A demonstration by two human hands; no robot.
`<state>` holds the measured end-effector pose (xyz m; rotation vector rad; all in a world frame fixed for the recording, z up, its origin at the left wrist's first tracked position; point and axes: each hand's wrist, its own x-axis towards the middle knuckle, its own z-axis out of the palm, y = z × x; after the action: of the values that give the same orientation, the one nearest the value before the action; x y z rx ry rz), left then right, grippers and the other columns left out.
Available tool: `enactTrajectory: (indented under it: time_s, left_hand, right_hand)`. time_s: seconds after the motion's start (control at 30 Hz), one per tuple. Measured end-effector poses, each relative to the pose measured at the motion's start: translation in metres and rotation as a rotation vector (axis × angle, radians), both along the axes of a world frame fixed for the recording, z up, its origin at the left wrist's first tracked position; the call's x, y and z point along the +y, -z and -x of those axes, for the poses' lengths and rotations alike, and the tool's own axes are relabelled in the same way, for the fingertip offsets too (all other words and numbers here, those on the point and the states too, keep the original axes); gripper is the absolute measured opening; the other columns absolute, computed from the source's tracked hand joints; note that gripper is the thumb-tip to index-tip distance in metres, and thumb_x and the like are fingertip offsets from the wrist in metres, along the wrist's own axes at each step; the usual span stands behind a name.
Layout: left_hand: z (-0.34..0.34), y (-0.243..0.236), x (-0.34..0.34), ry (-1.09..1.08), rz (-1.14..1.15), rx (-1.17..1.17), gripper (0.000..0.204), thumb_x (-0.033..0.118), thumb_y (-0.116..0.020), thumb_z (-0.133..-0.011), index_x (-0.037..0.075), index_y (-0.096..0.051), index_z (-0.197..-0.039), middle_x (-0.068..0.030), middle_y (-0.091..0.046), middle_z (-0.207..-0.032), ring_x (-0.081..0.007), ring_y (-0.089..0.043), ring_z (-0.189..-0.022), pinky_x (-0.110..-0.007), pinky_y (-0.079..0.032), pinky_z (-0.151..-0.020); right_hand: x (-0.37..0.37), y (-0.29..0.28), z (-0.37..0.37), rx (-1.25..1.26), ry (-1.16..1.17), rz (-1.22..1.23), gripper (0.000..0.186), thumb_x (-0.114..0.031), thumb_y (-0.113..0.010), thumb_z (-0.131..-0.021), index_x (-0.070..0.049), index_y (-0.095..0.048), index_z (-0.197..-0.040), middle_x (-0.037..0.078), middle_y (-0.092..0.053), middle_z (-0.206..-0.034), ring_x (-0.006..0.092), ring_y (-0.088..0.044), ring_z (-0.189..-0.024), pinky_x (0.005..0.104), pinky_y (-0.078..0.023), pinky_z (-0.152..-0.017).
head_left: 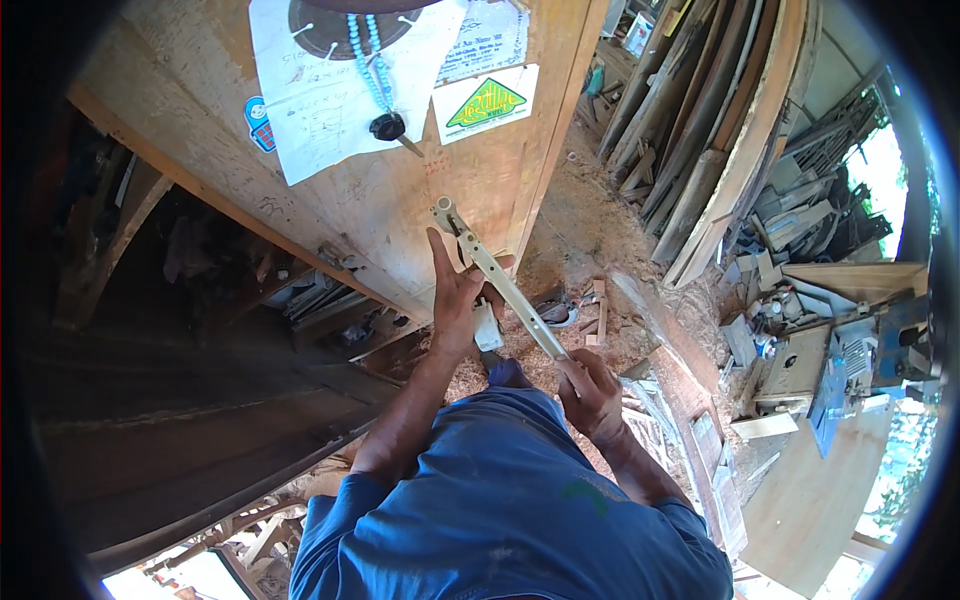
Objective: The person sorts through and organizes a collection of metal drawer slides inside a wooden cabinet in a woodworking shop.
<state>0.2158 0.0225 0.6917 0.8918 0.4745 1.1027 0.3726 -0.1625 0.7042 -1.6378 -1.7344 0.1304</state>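
Observation:
A long cream-coloured drawer slide with holes along it and a round roller at its far end is held slantwise in front of me. My left hand grips it near the roller end, the index finger stretched along its side and other fingertips showing past its right edge. My right hand is closed round the nearer end, which the fingers partly cover. Just beyond the roller stands a wooden cabinet panel, apart from the slide as far as I can tell.
Papers, a green-and-yellow sticker and a blue bead string are on the panel. Tall boards lean at the far right. Wood shavings and offcuts cover the floor. A dark wooden surface lies to my left.

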Motion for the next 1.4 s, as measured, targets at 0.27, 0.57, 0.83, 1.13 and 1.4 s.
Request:
enactTrajectory:
  time_s: [0.27,0.57,0.83,1.13,1.4]
  left_hand:
    - [0.003,-0.002,-0.002,0.34,0.145,-0.189,0.092,-0.002,-0.04,-0.067,0.006,-0.011,-0.154,-0.0295,-0.038,-0.146,-0.0202,-0.059,-0.052,-0.028,-0.052,-0.052]
    - [0.001,0.001,0.01,0.311,0.2,-0.113,0.054,0.02,-0.051,-0.098,0.0,-0.032,-0.145,-0.0217,-0.055,-0.131,-0.0171,-0.057,-0.05,-0.029,-0.052,-0.051]
    - [-0.008,0.007,0.006,0.26,0.245,0.057,0.024,0.031,-0.052,-0.101,0.007,-0.05,-0.099,-0.0082,-0.061,-0.062,-0.0145,-0.057,-0.049,-0.027,-0.048,-0.047]
    - [-0.014,0.009,0.01,0.382,0.142,0.155,0.027,0.031,-0.051,-0.101,0.005,-0.05,-0.103,-0.0107,-0.063,-0.079,-0.0151,-0.058,-0.049,-0.026,-0.047,-0.047]
    - [-0.017,0.003,0.002,0.494,0.278,0.218,0.023,0.029,-0.054,-0.1,0.006,-0.052,-0.097,-0.0075,-0.06,-0.072,-0.0155,-0.056,-0.045,-0.026,-0.043,-0.04]
  right_hand:
    - [0.002,0.01,-0.007,-0.008,0.096,-0.02,0.032,0.004,-0.067,-0.076,-0.003,-0.06,-0.107,0.017,-0.061,-0.097,0.0335,-0.066,-0.077,0.0394,-0.053,-0.063]
    - [0.009,0.02,-0.016,0.192,0.095,-0.072,0.035,0.006,-0.063,-0.075,-0.004,-0.058,-0.109,0.018,-0.064,-0.098,0.034,-0.067,-0.079,0.0384,-0.055,-0.062]
    - [0.005,0.004,-0.006,0.279,0.035,0.014,0.028,0.001,-0.065,-0.081,-0.001,-0.059,-0.109,0.019,-0.062,-0.102,0.0336,-0.065,-0.085,0.0388,-0.053,-0.071]
    - [0.01,-0.026,-0.021,0.131,-0.305,0.247,0.038,0.003,-0.064,-0.078,0.0,-0.06,-0.116,0.017,-0.063,-0.104,0.0326,-0.068,-0.079,0.0361,-0.057,-0.058]
    - [0.037,-0.022,-0.029,-0.502,-0.441,-0.025,0.022,-0.022,-0.067,-0.08,-0.009,-0.063,-0.098,0.002,-0.056,-0.091,0.0177,-0.062,-0.087,0.0313,-0.053,-0.072]
